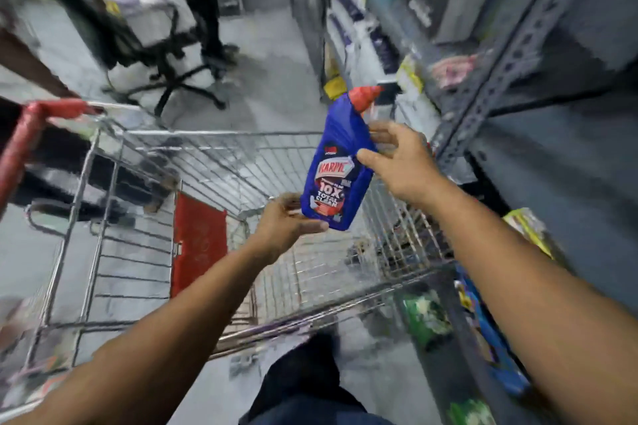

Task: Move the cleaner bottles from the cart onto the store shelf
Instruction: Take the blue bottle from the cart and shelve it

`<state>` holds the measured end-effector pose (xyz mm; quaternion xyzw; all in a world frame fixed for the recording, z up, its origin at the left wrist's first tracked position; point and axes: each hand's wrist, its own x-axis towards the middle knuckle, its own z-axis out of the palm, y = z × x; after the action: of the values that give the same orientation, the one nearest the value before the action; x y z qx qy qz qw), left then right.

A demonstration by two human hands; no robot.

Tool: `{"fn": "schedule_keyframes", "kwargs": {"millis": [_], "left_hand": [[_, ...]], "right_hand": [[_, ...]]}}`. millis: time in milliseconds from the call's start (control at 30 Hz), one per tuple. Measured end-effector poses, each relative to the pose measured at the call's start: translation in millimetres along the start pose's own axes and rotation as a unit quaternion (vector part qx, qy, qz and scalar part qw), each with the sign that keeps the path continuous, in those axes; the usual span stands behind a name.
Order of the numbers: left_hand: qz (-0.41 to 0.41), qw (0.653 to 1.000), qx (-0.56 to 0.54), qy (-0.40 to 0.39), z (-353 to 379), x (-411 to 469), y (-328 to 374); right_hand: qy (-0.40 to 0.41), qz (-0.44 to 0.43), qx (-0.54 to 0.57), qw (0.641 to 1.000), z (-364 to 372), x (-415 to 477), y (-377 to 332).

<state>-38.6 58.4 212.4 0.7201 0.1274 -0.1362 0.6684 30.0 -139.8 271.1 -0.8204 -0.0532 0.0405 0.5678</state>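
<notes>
A blue cleaner bottle (336,166) with a red angled cap and a red-white label hangs tilted above the wire cart (221,162). My left hand (286,224) grips its base from below. My right hand (397,162) has its fingers spread, with the fingertips touching the bottle's right side near the shoulder. The cart's basket looks bare apart from a red flap (196,241) on its child seat. The grey metal store shelf (552,155) rises just right of the bottle; the board at hand level looks bare.
A slotted grey upright (511,59) fronts the shelf. Blurred packs fill the upper and lower shelves. A person in dark trousers (203,0) and a wheeled black stand (179,79) are beyond the cart. The cart's red handle (41,114) is at left. My dark-trousered leg (307,379) shows below.
</notes>
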Motion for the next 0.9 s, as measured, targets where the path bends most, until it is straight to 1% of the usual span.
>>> {"fn": "schedule_keyframes", "kwargs": {"millis": [100,200,333,433,500,567,633,700,767,800,900], "left_hand": [[0.077,0.996,0.009,-0.041,21,-34,45],[0.146,0.985,0.014,-0.089,47,-62,77],[0.205,0.969,0.03,-0.131,86,-86,96],[0.234,0.957,0.066,-0.157,114,-89,100],[0.256,0.945,0.118,-0.163,137,-85,104],[0.286,0.925,0.184,-0.168,164,-80,105],[0.313,0.898,0.24,-0.196,197,-74,106],[0.327,0.883,0.265,-0.208,225,-65,102],[0.336,0.865,0.293,-0.232,254,-56,101],[0.337,0.855,0.307,-0.247,268,-51,101],[0.346,0.831,0.344,-0.268,301,-41,95]], "right_hand": [[0.061,-0.068,-0.005,0.996,-47,-43,-52],[0.116,-0.119,-0.009,0.986,-88,-88,-88],[0.178,-0.146,-0.027,0.973,-127,-143,-111],[0.225,-0.133,-0.042,0.964,-146,-171,-112],[0.262,-0.122,-0.064,0.955,-158,-190,-107],[0.293,-0.099,-0.097,0.946,-168,-205,-100],[0.329,-0.076,-0.142,0.931,-178,-217,-91],[0.353,-0.053,-0.19,0.915,-184,-223,-83],[0.391,-0.028,-0.234,0.89,-190,-227,-73],[0.407,-0.014,-0.245,0.88,-194,-229,-67],[0.438,0.039,-0.238,0.866,-205,-233,-46]]}}
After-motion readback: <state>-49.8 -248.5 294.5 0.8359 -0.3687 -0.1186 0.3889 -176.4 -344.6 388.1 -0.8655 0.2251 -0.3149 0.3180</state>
